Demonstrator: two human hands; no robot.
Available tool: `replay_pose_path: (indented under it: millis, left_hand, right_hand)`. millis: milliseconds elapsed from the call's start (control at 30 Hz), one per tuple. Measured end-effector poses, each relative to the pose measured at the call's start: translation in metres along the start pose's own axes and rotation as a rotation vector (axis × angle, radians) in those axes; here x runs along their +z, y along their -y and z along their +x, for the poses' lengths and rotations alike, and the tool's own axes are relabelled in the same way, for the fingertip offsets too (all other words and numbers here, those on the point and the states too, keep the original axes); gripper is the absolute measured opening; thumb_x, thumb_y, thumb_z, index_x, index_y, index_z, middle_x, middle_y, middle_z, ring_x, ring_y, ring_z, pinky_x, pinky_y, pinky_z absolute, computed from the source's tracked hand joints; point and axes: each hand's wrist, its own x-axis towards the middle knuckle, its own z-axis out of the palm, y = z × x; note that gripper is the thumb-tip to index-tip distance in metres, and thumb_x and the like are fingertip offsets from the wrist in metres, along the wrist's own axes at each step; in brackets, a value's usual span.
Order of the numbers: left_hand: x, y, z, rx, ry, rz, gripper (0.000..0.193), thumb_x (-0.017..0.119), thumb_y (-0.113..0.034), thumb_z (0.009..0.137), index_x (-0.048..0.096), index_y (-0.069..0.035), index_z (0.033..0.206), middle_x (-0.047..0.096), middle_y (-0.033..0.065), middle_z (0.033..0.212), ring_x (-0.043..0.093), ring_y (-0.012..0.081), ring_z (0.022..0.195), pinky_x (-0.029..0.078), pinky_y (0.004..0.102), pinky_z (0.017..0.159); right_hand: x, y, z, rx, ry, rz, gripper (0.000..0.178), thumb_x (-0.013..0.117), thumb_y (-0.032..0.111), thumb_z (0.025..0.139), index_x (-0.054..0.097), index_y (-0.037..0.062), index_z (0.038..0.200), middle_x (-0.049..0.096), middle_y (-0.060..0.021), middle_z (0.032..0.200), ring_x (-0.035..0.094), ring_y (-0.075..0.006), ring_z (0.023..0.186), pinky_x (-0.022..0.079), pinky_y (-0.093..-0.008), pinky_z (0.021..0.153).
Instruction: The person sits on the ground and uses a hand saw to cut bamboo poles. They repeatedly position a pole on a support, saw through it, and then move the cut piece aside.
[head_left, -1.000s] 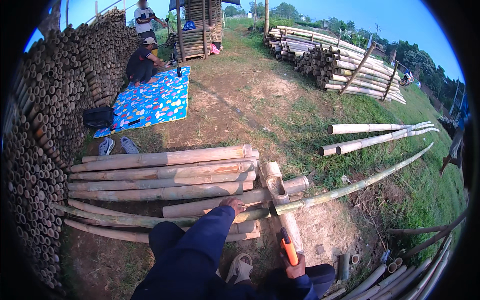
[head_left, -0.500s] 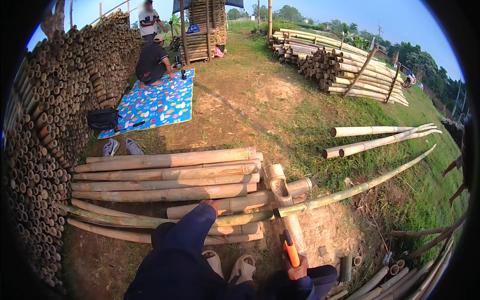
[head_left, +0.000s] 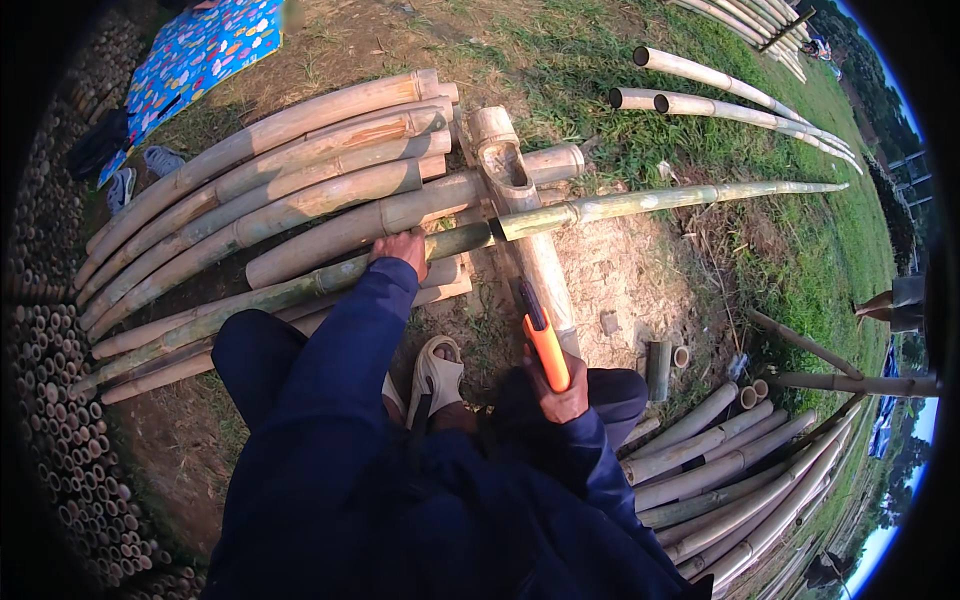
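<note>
My left hand (head_left: 402, 250) is wrapped around a long greenish bamboo pole (head_left: 345, 272) that lies across the other poles. My right hand (head_left: 562, 395) grips a handsaw by its orange handle (head_left: 546, 350), below the pole. Its thin blade is seen nearly edge-on, pointing away from me toward a dark gap in the pole. Past that gap, the right-hand length of bamboo (head_left: 650, 203) stretches off over the grass. Both lengths meet beside a thick bamboo support (head_left: 535, 235) with a notch cut into its top; whether they are fully apart, I cannot tell.
Several thick bamboo poles (head_left: 290, 130) lie at the left, with a stack of bamboo (head_left: 75, 450) beyond. Three poles (head_left: 740, 90) rest on grass at the far right. More bamboo (head_left: 700, 450) is piled near right. A blue patterned mat (head_left: 205, 60) and shoes are far left.
My view has tilted down and shifted, so the people and far stacks have left it. My left hand still holds the pole, my right hand the saw. The dark gap in the pole looks wider.
</note>
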Motion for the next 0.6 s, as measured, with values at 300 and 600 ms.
replay_pose_path:
  millis: [300,600]
  left_hand:
    - [-0.019,0.008,-0.003,0.011,0.077,0.0,0.045,0.077,-0.022,0.083,0.063,-0.007,0.122,0.073,0.0211,0.112,0.068,0.0387,0.113,0.048,0.0518,0.101]
    - [-0.031,-0.003,0.006,0.025,0.114,0.023,0.045,0.072,-0.021,0.084,0.064,-0.007,0.126,0.073,0.0209,0.111,0.069,0.036,0.112,0.048,0.0485,0.1]
  right_hand:
    - [-0.025,0.045,-0.069,0.057,0.024,-0.094,0.021,0.072,0.007,0.091,0.072,-0.0022,0.11,0.075,-0.0103,0.088,0.07,-0.0145,0.079,0.054,-0.0299,0.073]
    - [0.011,0.02,0.014,-0.06,-0.052,-0.016,0.014,0.07,0.008,0.093,0.063,-0.004,0.09,0.062,-0.0131,0.068,0.048,-0.0159,0.058,0.045,-0.0356,0.057]
